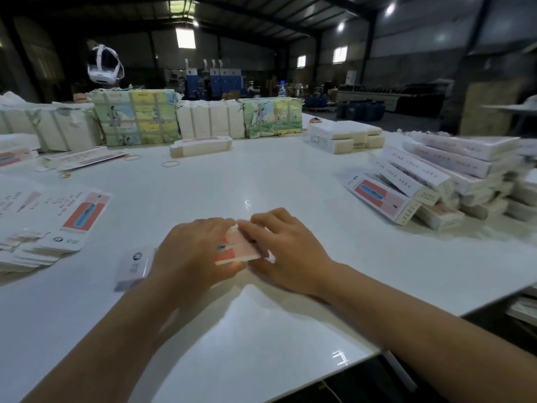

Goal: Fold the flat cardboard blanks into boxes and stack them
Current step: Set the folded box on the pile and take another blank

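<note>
head cam: I've just got this one wide view, worn up top, looking forward and down
range: close over both hands, white table (pixel 290 175) stretching far

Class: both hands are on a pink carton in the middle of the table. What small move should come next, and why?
Probably press the end flap shut: the left hand and right hand both grip the half-formed box, which is not yet on the finished stack at right.

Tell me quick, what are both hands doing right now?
Left hand: gripping the cardboard blank.
Right hand: fingers curled on the same cardboard blank, folding it.
</note>
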Available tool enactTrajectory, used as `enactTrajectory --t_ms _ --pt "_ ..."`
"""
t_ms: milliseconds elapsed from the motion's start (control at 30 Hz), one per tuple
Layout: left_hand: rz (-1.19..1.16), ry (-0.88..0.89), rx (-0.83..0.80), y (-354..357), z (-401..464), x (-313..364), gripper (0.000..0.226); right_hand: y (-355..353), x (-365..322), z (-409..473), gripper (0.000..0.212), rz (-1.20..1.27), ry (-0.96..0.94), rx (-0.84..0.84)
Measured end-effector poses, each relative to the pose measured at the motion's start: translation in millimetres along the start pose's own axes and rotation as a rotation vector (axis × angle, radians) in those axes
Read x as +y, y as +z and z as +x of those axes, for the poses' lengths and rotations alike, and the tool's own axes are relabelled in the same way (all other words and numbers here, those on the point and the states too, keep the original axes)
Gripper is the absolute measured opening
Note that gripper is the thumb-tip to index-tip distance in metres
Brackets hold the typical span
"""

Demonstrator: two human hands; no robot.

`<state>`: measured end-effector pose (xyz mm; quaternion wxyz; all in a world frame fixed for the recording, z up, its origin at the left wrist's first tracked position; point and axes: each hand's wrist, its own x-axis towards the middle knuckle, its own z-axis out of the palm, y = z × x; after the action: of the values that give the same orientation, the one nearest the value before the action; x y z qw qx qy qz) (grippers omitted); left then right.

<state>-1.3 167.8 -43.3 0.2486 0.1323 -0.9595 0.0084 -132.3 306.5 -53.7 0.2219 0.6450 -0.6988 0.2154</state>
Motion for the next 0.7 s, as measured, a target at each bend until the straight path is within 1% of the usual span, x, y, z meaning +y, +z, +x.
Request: enactTrajectory --t_ms 33,100,167,200,267,333,367,433,500,567,633,700 --pt "0.009 0.039 0.036 1 0 -1 0.071 0 1 0 0.056 -0.01 0.035 -0.018" --pt "0.017 0.031 0.129 5 0 -4 0.069 -3 8 1 0.055 -0.024 0.143 -0.026" --pt "0.033 -0.003 0.216 10 2 -10 0.066 -20 26 6 0.051 -0.025 0.296 0.043" --pt "0.027 -0.035 0.23 15 2 -16 0.063 -34 40 10 0.048 -0.009 0.378 0.095" --pt "-0.046 -0.133 0.202 34 3 -32 0.056 -71 75 16 0.041 0.004 0.501 0.208" --pt "-0.192 -0.266 0.102 56 2 -49 0.046 -112 115 16 0.034 -0.086 0.575 0.327" --pt "-0.249 -0.304 0.036 68 0 -61 0.039 -134 135 14 0.033 -0.126 0.624 0.389" --pt "-0.25 -0.268 -0.024 104 0 -92 0.031 -174 177 4 0.035 -0.178 0.744 0.522" --pt "-0.217 -0.226 -0.044 127 5 -116 0.031 -210 217 -10 0.038 -0.244 0.89 0.623" --pt "-0.248 -0.247 -0.061 139 7 -125 0.03 -233 249 -29 0.039 -0.325 1.054 0.627" --pt "-0.26 -0.287 -0.087 142 10 -126 0.03 -241 271 -49 0.038 -0.372 1.187 0.525" --pt "-0.234 -0.303 -0.09 133 11 -117 0.031 -236 281 -65 0.032 -0.364 1.258 0.41"
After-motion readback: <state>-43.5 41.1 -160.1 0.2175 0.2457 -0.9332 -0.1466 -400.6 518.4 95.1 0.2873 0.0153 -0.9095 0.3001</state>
